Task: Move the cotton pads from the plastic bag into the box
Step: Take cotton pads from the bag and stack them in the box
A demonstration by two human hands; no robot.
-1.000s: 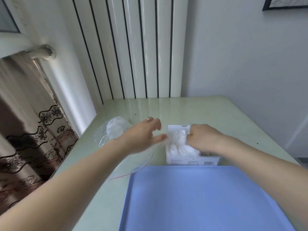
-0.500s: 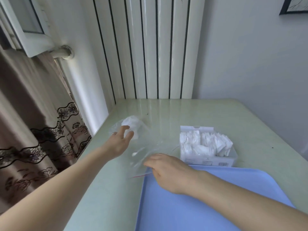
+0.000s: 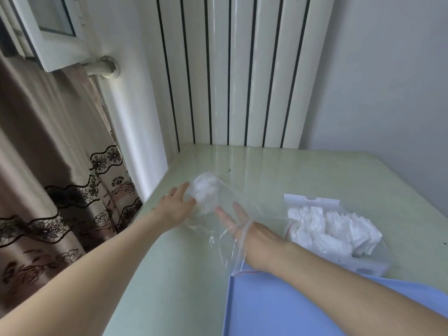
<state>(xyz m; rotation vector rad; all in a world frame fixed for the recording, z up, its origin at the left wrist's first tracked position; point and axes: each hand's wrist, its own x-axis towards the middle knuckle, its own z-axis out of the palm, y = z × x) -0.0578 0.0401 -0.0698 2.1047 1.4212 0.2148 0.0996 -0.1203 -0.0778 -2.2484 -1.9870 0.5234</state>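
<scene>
two hands are on the plastic bag now: half a second ago my right hand was outside it, now its straight fingers are through the mouth, while my left hand presses flat on the far end. remaining cotton pads sit there; the box looks nearly full.

I see my right hand's fingers only through the bag; the tray runs off the bottom edge
</scene>
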